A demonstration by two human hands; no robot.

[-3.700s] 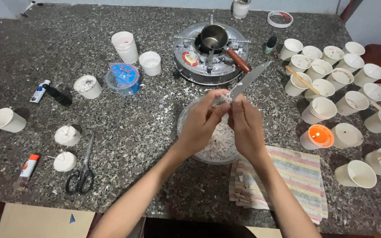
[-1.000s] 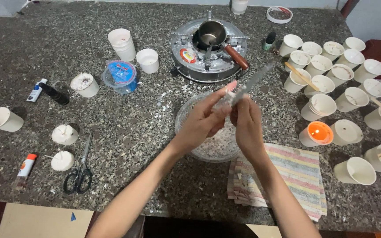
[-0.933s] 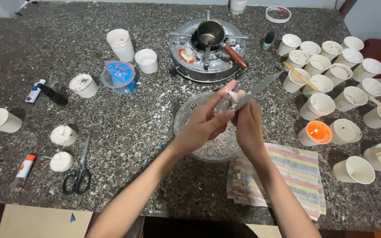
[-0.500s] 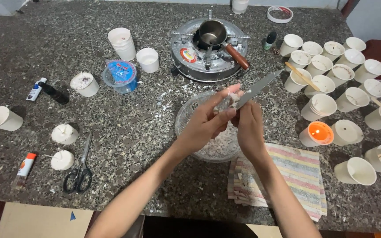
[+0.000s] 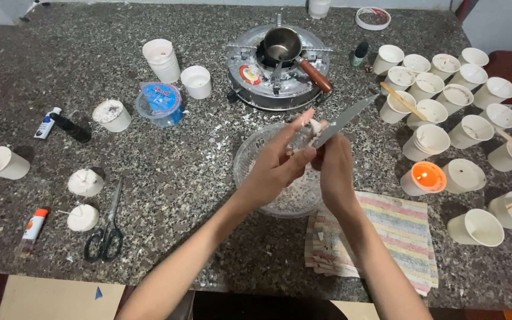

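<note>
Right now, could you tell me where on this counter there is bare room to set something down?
The widest bare granite lies between the scissors and the glass bowl, below the blue-lidded tub. Another patch sits at the far left corner, behind the stacked cups. The right side is crowded with paper cups and a lit candle; the striped cloth fills the near right.

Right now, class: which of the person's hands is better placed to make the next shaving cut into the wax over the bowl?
Right. The right hand already grips the knife, blade laid against the wax piece. The left hand pinches that piece above the glass bowl, so it probably just steadies it.
</note>
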